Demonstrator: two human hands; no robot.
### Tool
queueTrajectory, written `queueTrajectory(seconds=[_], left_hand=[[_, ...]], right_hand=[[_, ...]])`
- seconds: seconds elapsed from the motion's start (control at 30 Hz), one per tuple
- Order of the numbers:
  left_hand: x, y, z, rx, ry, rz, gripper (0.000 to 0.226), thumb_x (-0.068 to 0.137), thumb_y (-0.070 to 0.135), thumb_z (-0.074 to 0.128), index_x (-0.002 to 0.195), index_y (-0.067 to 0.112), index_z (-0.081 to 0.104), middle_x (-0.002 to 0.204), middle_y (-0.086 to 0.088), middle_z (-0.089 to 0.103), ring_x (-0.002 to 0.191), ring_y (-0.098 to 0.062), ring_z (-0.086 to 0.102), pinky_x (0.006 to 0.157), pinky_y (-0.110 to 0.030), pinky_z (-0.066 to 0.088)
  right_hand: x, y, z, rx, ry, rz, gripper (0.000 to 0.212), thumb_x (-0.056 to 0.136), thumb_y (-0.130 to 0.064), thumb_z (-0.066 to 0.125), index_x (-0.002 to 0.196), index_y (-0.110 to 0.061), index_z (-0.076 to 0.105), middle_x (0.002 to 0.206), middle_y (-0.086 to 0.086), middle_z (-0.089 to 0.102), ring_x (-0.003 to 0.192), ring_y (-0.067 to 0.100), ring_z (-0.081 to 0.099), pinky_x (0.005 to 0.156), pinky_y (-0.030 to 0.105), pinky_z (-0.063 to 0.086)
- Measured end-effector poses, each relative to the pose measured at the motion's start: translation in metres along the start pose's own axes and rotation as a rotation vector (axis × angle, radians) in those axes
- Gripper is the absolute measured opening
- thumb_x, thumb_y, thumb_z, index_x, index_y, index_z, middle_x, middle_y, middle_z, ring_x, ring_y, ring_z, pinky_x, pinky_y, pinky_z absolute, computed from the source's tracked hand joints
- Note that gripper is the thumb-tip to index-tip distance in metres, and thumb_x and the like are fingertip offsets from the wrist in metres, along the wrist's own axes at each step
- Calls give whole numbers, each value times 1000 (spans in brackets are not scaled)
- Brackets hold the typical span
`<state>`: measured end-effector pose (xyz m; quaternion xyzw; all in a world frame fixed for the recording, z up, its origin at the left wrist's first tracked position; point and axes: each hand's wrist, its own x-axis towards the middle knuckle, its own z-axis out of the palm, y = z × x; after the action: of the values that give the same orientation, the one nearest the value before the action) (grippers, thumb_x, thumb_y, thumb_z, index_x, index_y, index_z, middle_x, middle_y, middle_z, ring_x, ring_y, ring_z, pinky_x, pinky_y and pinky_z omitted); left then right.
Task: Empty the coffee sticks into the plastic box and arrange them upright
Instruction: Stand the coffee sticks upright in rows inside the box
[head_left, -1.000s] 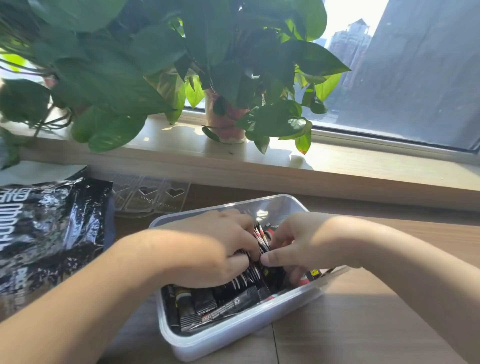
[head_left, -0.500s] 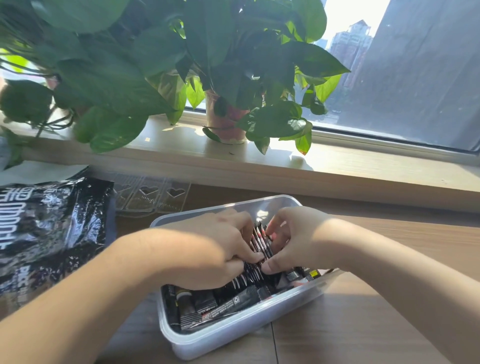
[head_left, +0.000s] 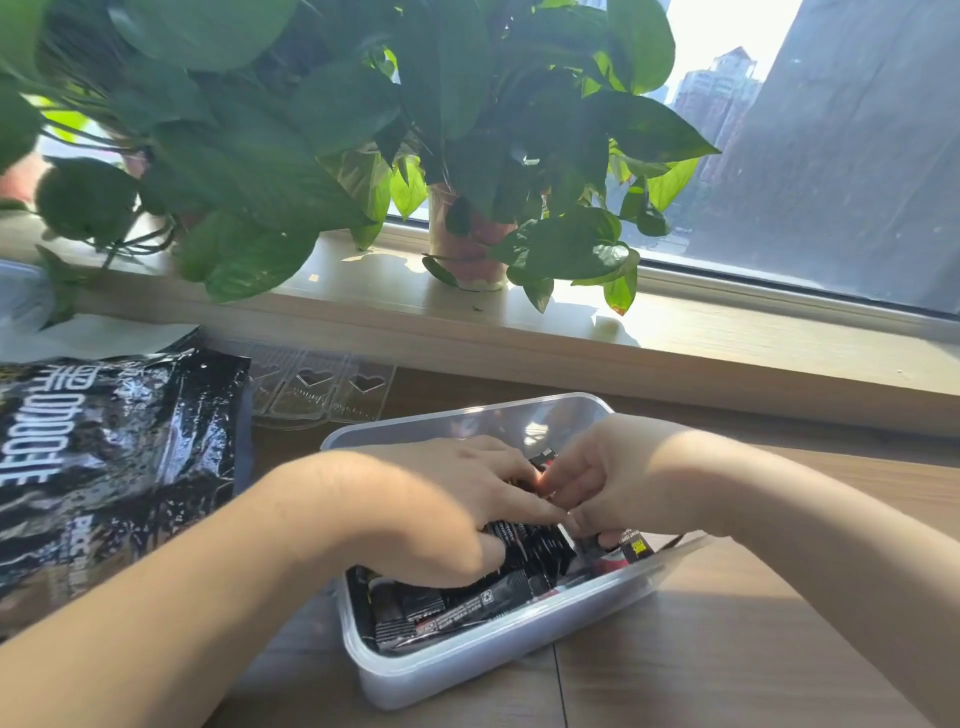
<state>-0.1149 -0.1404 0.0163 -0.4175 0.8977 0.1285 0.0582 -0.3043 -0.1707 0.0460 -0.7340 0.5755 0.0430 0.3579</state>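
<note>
- Sitting at the lower centre of the frame, the plastic box is resting on the wooden desk, angled so that one corner is pointing toward the bottom edge.
- Lying inside it, the black coffee sticks are mostly flat and crosswise along the near wall; a bunch in the middle, between the two hands, is standing more on edge.
- Reaching in from the lower left, the left hand is curling its fingers over the middle bunch, its grip closing on those sticks.
- Coming in from the right edge, the right hand is pressing against the same bunch from the other side, fingertips touching the left hand's; its grip is narrow, pinching the sticks.
- Lying at the left edge of the frame, a crumpled black bag with white lettering is resting on the desk, well apart from the box.
- Lying just behind the bag, a clear lid with heart shapes is resting flat.
- Standing on the windowsill in the upper half, a potted plant is spreading wide green leaves.
</note>
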Motion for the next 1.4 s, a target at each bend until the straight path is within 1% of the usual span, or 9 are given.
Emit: queueTrajectory(seconds=[0.2, 0.33, 0.43, 0.53, 0.63, 0.93, 1.07, 1.27, 1.4], left_hand=[[-1, 2, 1, 20, 16, -27, 66, 75, 48, 32, 141, 55, 32, 141, 15, 34, 138, -9, 17, 116, -36, 23], [0, 3, 2, 12, 14, -17, 67, 73, 51, 31, 140, 50, 37, 156, 16, 26, 145, -3, 6, 122, -39, 14], [0, 3, 0, 6, -25, -5, 69, 75, 49, 29, 143, 45, 38, 159, 18, 26, 148, -4, 4, 124, -38, 10], [1, 2, 1, -5, -25, -6, 69, 74, 48, 29, 142, 46, 38, 157, 19, 30, 147, -3, 7, 123, -38, 12], [2, 1, 3, -22, -18, -9, 71, 71, 48, 30, 142, 48, 38, 155, 20, 32, 145, -3, 9, 123, -38, 12], [3, -1, 5, -25, -3, 3, 69, 72, 47, 31, 140, 51, 37, 155, 20, 32, 145, -4, 12, 122, -39, 15], [3, -1, 6, -23, 0, 1, 71, 71, 46, 32, 142, 51, 36, 156, 19, 32, 144, -3, 12, 122, -37, 14], [2, -1, 4, -28, -18, 6, 70, 73, 45, 33, 142, 49, 36, 157, 18, 31, 145, -5, 12, 122, -39, 15], [2, -1, 5, -40, -10, 3, 71, 70, 45, 33, 141, 50, 37, 155, 18, 33, 143, -3, 13, 122, -39, 16]], right_hand=[[-12, -2, -9, -52, 173, 6, 38, 83, 1, 74, 119, -12, 71, 94, -3, 80, 70, 12, 75, 61, 20, 58], [-24, -5, -9, -461, 439, 54, 32, 84, -24, 74, 116, -28, 71, 101, -10, 74, 84, 12, 72, 79, 24, 58], [-24, -12, 0, -627, 346, 125, 31, 88, -39, 70, 116, -24, 69, 107, -6, 72, 89, 17, 70, 77, 25, 57], [-12, -16, 10, -715, 324, 165, 30, 85, -48, 71, 79, -19, 64, 79, -3, 62, 60, 13, 55, 47, 21, 40], [-2, -21, 14, -767, 316, 124, 47, 80, -52, 75, 61, -21, 45, 65, -5, 47, 54, 9, 43, 44, 22, 31], [6, -25, 9, -800, 313, 67, 40, 82, -34, 71, 57, -16, 45, 61, -3, 47, 52, 10, 43, 49, 24, 38], [5, -24, 10, -793, 323, 63, 49, 77, -45, 79, 57, -20, 42, 63, -4, 47, 54, 9, 41, 48, 24, 34], [5, -20, 14, -824, 374, 52, 43, 82, -32, 73, 58, -20, 39, 64, -5, 41, 70, 20, 49, 63, 27, 39], [9, -15, 11, -822, 385, 62, 43, 81, -34, 77, 59, -23, 41, 64, -6, 44, 64, 16, 48, 56, 25, 37]])
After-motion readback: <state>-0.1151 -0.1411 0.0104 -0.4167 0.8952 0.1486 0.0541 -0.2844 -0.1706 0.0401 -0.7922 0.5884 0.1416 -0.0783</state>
